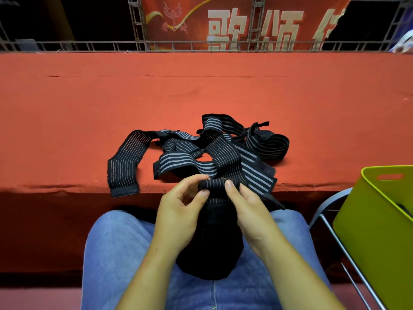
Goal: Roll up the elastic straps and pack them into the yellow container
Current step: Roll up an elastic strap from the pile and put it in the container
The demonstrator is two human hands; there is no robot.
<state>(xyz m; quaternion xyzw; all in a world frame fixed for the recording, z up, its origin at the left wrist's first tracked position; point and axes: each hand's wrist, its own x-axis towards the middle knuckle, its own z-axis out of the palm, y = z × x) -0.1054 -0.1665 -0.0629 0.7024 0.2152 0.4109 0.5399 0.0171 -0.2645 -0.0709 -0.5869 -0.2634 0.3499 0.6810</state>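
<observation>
A tangle of black elastic straps with grey stripes [201, 151] lies on the red-covered table [89, 108] near its front edge. One strap [125, 162] trails off to the left and hangs over the edge. Both hands hold the small rolled end of a strap [215, 183] just in front of the table edge. My left hand [178, 211] pinches its left side, and my right hand [248, 209] pinches its right side with the index finger on top. The strap's loose length hangs down onto my lap. The yellow-green container [366, 220] stands at the right on a chair.
A metal folding chair [335, 233] carries the container at my right. A metal truss railing [201, 45] and a red banner [223, 21] stand behind the table. My legs in blue jeans [116, 253] are under the table edge.
</observation>
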